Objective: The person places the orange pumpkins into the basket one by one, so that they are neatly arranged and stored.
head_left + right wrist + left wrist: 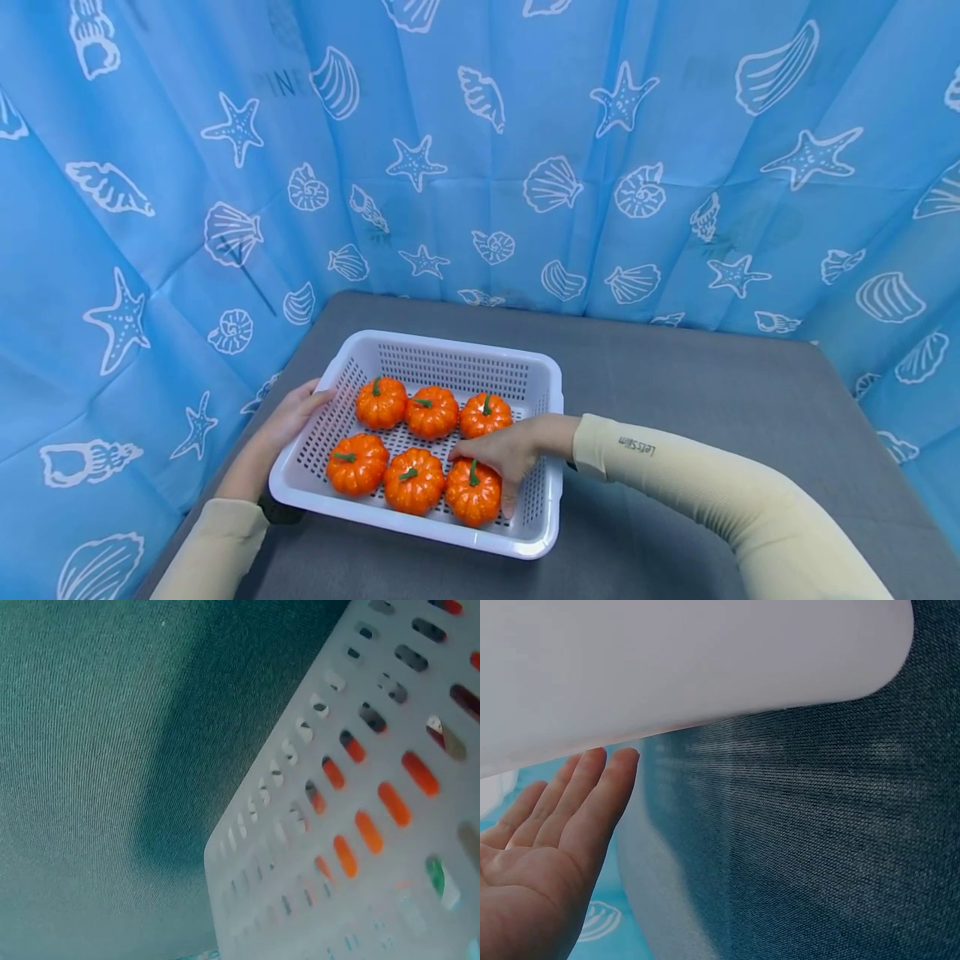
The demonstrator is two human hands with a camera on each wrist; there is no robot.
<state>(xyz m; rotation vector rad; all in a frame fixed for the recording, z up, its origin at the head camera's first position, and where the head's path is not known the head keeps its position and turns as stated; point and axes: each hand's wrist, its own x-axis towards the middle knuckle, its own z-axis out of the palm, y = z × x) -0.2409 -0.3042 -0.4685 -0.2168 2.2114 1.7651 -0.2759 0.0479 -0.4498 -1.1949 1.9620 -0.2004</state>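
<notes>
A white perforated plastic basket (442, 343) stands on the grey cloth surface. Several small orange pumpkins (414, 481) with green stems lie inside it in two rows. My left hand (296, 412) holds the basket's left rim, thumb over the edge; the left wrist view shows the other fingers (604, 791) stretched against the outside of the basket wall (705, 660). Reaching over the right rim, my right hand (506, 450) grips the front-right pumpkin (472, 496) from above, thumb on its right side. In the right wrist view the perforated wall (300, 832) hides that hand, and orange shows through its slots.
The grey cloth-covered table (675, 392) extends right of the basket. A blue curtain (555, 242) printed with white shells and starfish hangs behind the table and along its sides. Pale sleeves (697, 475) cover both forearms.
</notes>
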